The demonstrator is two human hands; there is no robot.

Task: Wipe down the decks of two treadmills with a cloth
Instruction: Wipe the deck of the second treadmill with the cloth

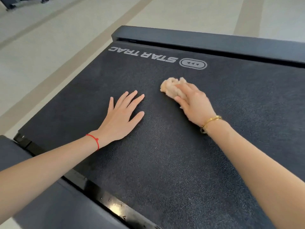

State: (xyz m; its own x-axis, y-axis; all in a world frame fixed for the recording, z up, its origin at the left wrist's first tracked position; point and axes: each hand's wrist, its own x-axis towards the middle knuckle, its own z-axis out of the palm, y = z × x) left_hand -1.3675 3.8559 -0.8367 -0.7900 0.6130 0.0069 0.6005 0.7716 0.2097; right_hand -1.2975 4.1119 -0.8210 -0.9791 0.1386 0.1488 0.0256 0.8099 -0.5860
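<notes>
— Where do we stand with the cloth?

— We have it bunched under our right hand, out on the treadmill belt toward the far end, just near of the printed logo. The fingers lie over the wad and curl down round its near side, pressing it to the belt; only the far-left part of the cloth shows past the fingertips.

— And our left hand?

— Flat on the belt, fingers spread and straight, a little to the left of the cloth and apart from it. It holds nothing; we judge it is bracing us as we lean over.

— How will that cloth behave?

— It looks soft, fluffy and light, so it should crumple to whatever shape we squeeze it into. On this pebbled rubber surface we expect it to drag rather than glide, and a loose edge could roll under. Best we keep the palm on top of the bunch with the fingers wrapped over its leading edge, as now, so it moves as one pad.

— Anything stiff or fragile to mind?

— Not the cloth. The belt itself looks firm and grippy; the dark side rail at near left and the end cap at the far edge look rigid. We'd guess the belt may shift under a hard push, hence the steadying left hand.
</notes>
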